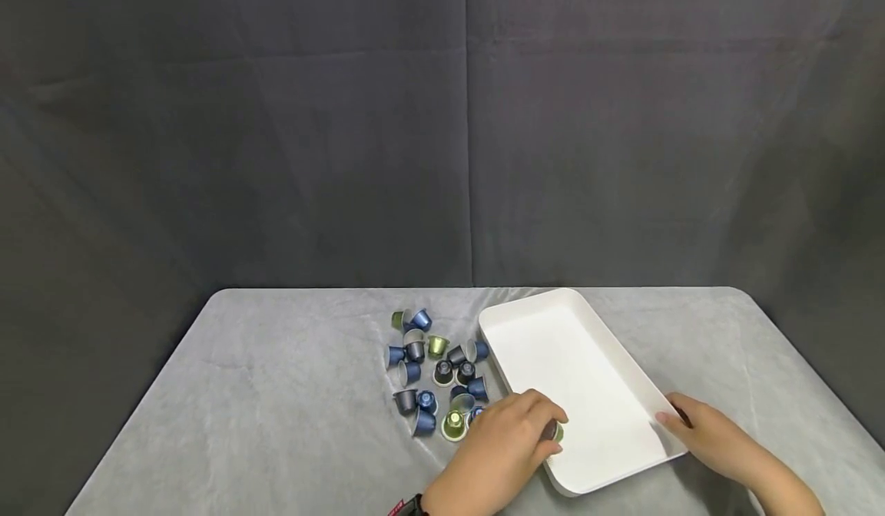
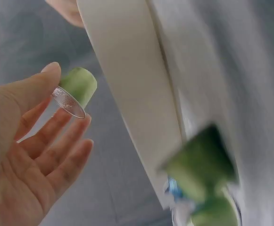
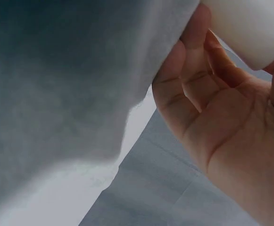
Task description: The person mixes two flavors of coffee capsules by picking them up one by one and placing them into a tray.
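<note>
In the head view my left hand [image 1: 501, 443] is at the near left edge of a white tray [image 1: 577, 362]. It pinches a green coffee capsule [image 1: 559, 432] between thumb and fingertips. The left wrist view shows this green capsule [image 2: 82, 85] tilted, its silver foil lid toward the palm, beside the tray's outer wall [image 2: 122, 70]. My right hand [image 1: 715, 438] holds the tray's right rim near the close corner, thumb on the inner side. In the right wrist view its curled fingers [image 3: 200, 87] are at the tray corner [image 3: 250, 28].
Left of the tray, several blue, black and green coffee capsules lie scattered, among them a green capsule [image 1: 454, 425], a blue capsule [image 1: 424, 422] and a dark capsule [image 1: 405, 401]. They rest on a grey cloth-covered table [image 1: 276, 408]. A dark curtain [image 1: 332, 155] hangs behind.
</note>
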A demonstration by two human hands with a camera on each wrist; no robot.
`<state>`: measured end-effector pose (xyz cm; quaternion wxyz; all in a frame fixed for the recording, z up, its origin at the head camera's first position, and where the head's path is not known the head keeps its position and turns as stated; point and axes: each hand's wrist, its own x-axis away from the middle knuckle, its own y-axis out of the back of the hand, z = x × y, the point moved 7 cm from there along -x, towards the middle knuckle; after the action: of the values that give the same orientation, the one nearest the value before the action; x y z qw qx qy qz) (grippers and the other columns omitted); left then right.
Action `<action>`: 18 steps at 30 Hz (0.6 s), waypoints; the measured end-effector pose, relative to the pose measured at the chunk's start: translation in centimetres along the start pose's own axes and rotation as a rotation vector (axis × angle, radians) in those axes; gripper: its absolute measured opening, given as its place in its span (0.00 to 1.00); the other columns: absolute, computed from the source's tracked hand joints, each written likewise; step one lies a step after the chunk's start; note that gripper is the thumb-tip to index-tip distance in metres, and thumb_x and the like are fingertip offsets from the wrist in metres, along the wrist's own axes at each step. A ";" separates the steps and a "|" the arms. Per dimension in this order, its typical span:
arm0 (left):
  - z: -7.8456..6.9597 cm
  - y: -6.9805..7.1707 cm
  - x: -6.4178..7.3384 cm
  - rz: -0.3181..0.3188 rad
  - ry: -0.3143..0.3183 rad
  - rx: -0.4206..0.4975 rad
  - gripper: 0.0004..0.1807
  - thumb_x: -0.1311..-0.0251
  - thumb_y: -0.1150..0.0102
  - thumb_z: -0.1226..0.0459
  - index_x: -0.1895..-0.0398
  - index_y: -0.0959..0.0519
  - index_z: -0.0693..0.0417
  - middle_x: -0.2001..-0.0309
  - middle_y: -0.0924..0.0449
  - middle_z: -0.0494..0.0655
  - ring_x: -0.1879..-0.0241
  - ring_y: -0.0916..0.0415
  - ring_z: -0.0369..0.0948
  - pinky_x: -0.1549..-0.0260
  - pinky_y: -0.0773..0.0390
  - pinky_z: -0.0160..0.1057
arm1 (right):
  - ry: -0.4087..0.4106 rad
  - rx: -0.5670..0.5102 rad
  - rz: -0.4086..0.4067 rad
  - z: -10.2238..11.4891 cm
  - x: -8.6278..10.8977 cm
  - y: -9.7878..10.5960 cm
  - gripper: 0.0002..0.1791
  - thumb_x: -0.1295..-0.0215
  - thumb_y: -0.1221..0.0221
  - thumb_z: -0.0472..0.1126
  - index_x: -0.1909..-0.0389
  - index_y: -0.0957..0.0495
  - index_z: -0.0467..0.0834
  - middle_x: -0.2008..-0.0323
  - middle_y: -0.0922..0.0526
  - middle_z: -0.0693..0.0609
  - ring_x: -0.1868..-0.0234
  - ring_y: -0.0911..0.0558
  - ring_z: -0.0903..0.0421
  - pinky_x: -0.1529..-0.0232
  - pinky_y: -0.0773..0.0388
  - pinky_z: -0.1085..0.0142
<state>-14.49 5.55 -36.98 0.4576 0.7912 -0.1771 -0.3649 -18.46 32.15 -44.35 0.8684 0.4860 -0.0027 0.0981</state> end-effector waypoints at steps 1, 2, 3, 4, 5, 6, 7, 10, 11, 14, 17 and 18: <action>-0.3 -0.3 -0.2 0.010 -0.012 -0.005 0.14 0.41 0.32 0.56 0.53 0.19 0.46 0.56 0.21 0.34 0.57 0.24 0.29 0.56 0.26 0.26 | -0.005 -0.001 0.001 0.0 -0.1 0.0 0.11 0.26 0.46 0.39 0.54 0.23 0.33 0.63 0.19 0.46 0.63 0.25 0.53 0.64 0.26 0.57; -0.6 -0.5 -0.4 0.018 -0.023 -0.010 0.14 0.41 0.32 0.55 0.53 0.19 0.45 0.57 0.21 0.33 0.58 0.24 0.29 0.57 0.26 0.25 | -0.009 -0.002 0.002 0.1 -0.1 0.0 0.11 0.26 0.46 0.39 0.55 0.24 0.34 0.64 0.20 0.48 0.65 0.27 0.54 0.66 0.28 0.58; -0.8 -0.8 -0.6 0.026 -0.033 -0.017 0.13 0.40 0.32 0.55 0.54 0.19 0.45 0.57 0.21 0.33 0.58 0.24 0.28 0.58 0.27 0.24 | -0.015 -0.001 0.002 0.2 -0.2 0.1 0.11 0.26 0.46 0.40 0.55 0.24 0.34 0.66 0.21 0.49 0.66 0.28 0.54 0.66 0.29 0.59; -1.0 -1.0 -0.7 0.031 -0.042 -0.025 0.13 0.40 0.33 0.54 0.54 0.19 0.44 0.58 0.22 0.33 0.59 0.25 0.28 0.60 0.27 0.23 | -0.018 -0.001 0.004 0.3 -0.3 0.1 0.11 0.25 0.47 0.40 0.55 0.24 0.34 0.66 0.21 0.50 0.66 0.28 0.54 0.67 0.29 0.59; -1.2 -1.3 -0.8 0.031 -0.055 -0.043 0.13 0.40 0.33 0.53 0.55 0.18 0.44 0.60 0.22 0.32 0.61 0.25 0.27 0.61 0.28 0.22 | -0.020 0.000 0.003 0.4 -0.3 0.1 0.11 0.25 0.47 0.40 0.56 0.25 0.33 0.67 0.22 0.50 0.66 0.28 0.54 0.67 0.30 0.59; -1.3 -1.6 -0.9 0.033 -0.068 -0.063 0.12 0.40 0.33 0.52 0.55 0.18 0.43 0.60 0.22 0.32 0.61 0.25 0.27 0.61 0.28 0.22 | -0.021 -0.001 0.002 0.5 -0.4 0.1 0.11 0.25 0.47 0.39 0.56 0.25 0.33 0.68 0.23 0.50 0.67 0.29 0.54 0.68 0.30 0.59; -1.4 -1.8 -0.9 0.035 -0.080 -0.080 0.12 0.40 0.33 0.52 0.56 0.18 0.43 0.61 0.22 0.32 0.61 0.25 0.27 0.61 0.28 0.22 | -0.026 0.004 0.001 0.6 -0.4 0.1 0.11 0.25 0.47 0.39 0.56 0.25 0.33 0.69 0.23 0.51 0.67 0.29 0.54 0.68 0.31 0.59; -1.6 -2.6 -1.0 0.034 -0.096 -0.119 0.12 0.41 0.32 0.52 0.56 0.17 0.43 0.61 0.21 0.32 0.61 0.25 0.28 0.60 0.29 0.23 | -0.020 0.012 -0.008 1.0 -0.6 0.1 0.10 0.26 0.46 0.37 0.57 0.26 0.32 0.70 0.24 0.51 0.67 0.29 0.53 0.67 0.30 0.59; -1.6 -2.8 -1.1 0.036 -0.096 -0.128 0.12 0.41 0.32 0.53 0.57 0.17 0.43 0.60 0.21 0.33 0.61 0.24 0.29 0.59 0.29 0.24 | -0.015 0.014 -0.010 1.1 -0.7 0.0 0.09 0.26 0.46 0.37 0.57 0.26 0.32 0.70 0.24 0.51 0.67 0.29 0.53 0.68 0.30 0.59; -1.5 -3.3 -1.1 0.046 -0.089 -0.145 0.11 0.42 0.30 0.54 0.58 0.16 0.42 0.61 0.20 0.33 0.62 0.24 0.29 0.60 0.28 0.25 | 0.000 0.024 -0.011 1.5 -1.0 -0.1 0.10 0.27 0.46 0.37 0.57 0.26 0.32 0.70 0.24 0.50 0.68 0.28 0.53 0.68 0.30 0.58; -1.4 -4.0 -1.0 0.073 -0.079 -0.172 0.11 0.44 0.30 0.52 0.59 0.15 0.39 0.63 0.21 0.31 0.63 0.24 0.28 0.63 0.30 0.25 | -0.011 0.040 -0.003 1.4 -1.1 -0.1 0.10 0.27 0.46 0.37 0.57 0.26 0.32 0.69 0.23 0.49 0.68 0.28 0.53 0.68 0.29 0.57; -1.5 -4.2 -1.0 0.083 -0.081 -0.181 0.11 0.45 0.30 0.51 0.60 0.15 0.38 0.63 0.21 0.30 0.64 0.25 0.27 0.64 0.31 0.24 | -0.015 0.044 -0.002 1.2 -1.0 -0.1 0.10 0.27 0.46 0.37 0.58 0.26 0.32 0.69 0.23 0.49 0.68 0.28 0.53 0.68 0.29 0.57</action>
<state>-14.29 9.27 -39.68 0.5345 0.7232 -0.1944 -0.3919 -19.35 30.89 -43.85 0.8576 0.5057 -0.0063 0.0935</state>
